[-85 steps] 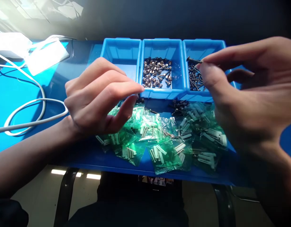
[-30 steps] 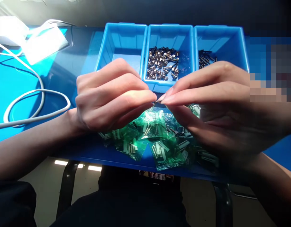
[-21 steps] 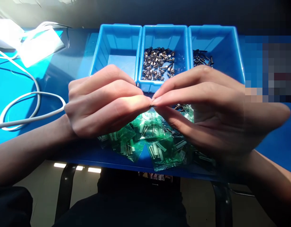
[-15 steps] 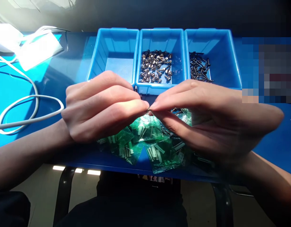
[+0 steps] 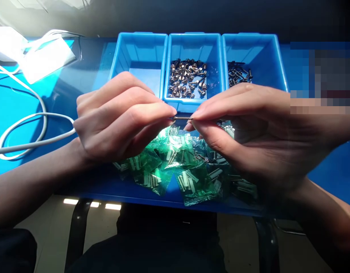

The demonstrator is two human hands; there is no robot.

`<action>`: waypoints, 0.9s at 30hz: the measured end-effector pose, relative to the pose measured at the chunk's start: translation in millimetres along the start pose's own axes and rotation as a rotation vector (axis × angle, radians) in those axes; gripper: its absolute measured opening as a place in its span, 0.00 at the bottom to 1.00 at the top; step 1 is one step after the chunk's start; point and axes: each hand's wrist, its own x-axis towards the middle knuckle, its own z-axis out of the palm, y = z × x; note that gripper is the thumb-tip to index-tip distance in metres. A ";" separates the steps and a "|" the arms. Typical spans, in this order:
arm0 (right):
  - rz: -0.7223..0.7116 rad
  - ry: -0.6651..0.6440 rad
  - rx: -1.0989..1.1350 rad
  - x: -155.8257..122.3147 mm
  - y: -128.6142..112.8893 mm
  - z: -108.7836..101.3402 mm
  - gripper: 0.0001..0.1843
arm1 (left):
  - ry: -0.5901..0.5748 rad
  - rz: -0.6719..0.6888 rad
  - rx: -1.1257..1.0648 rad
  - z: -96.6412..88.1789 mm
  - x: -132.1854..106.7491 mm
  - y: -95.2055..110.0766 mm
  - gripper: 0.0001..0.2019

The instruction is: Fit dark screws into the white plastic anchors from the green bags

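A thin dark screw [image 5: 183, 118] lies level between my two hands, its threaded shaft showing. My left hand [image 5: 120, 117] pinches one end of it between thumb and fingers. The fingertips of my right hand [image 5: 249, 125] are closed on the other end. Below the hands, several green plastic packets [image 5: 196, 184] hold screws and pale wall plugs. Just beyond stands a blue bin of hex-head screws [image 5: 188, 79], and a bin to its right contains dark screws [image 5: 239, 74], partly hidden by my right hand.
The left blue bin [image 5: 143, 35] has a bare floor in the visible part. White cable [image 5: 35, 113] loops over the blue table [image 5: 89, 185] at left, near a bright white object [image 5: 46, 60]. The table's front edge runs above my lap. A blurred patch covers the right side.
Both hands have risen slightly and their fingertips have drawn apart, baring the screw's shaft between them. More of the green packets shows below.
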 end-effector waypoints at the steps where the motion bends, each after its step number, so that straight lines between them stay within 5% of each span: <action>1: 0.003 0.001 0.004 -0.2 0.2 0.1 0.15 | 0.010 -0.005 -0.006 1.9 0.2 -0.6 0.16; 12: 0.035 0.000 0.035 -0.7 -2.1 0.7 0.14 | -0.040 -0.132 -0.105 5.6 0.6 3.5 0.14; 18: 0.132 -0.106 -0.036 3.1 -7.7 -1.2 0.10 | 0.007 -0.068 -0.146 4.8 -1.5 1.3 0.12; 27: 0.006 -0.013 0.033 -5.2 0.2 1.0 0.18 | 0.029 -0.079 -0.112 8.2 -7.2 2.4 0.09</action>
